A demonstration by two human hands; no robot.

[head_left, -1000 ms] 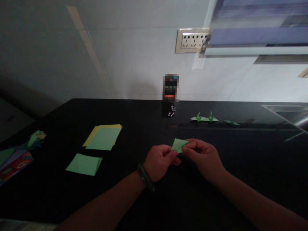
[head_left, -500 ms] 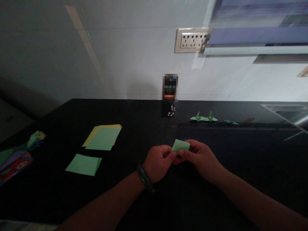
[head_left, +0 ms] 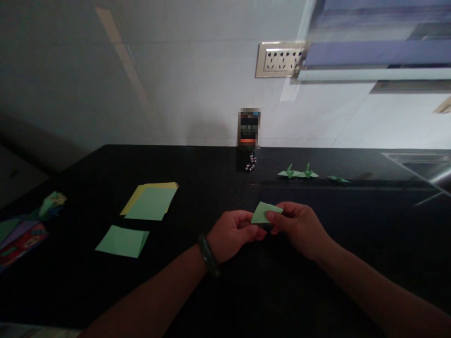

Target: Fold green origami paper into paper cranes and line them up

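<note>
A small folded piece of green paper [head_left: 262, 212] is held just above the black countertop [head_left: 197, 188], pinched from both sides. My left hand [head_left: 230, 233], with a dark bangle on its wrist, grips the paper's left lower edge. My right hand [head_left: 299, 227] grips the right side with thumb and fingers on top of the fold. Much of the paper's lower part is hidden behind my fingers.
A stack of green and yellow paper squares [head_left: 151, 201] and a folded green sheet [head_left: 122, 241] lie at the left. Three finished green paper cranes [head_left: 299, 173] stand at the back right. A dark object [head_left: 249, 136] leans on the wall. Coloured paper packs [head_left: 21, 230] lie at far left.
The paper has been turned and refolded between my fingers, from a pointed shape to a flatter one and back to a pointed fold. Both hands stayed in place.
</note>
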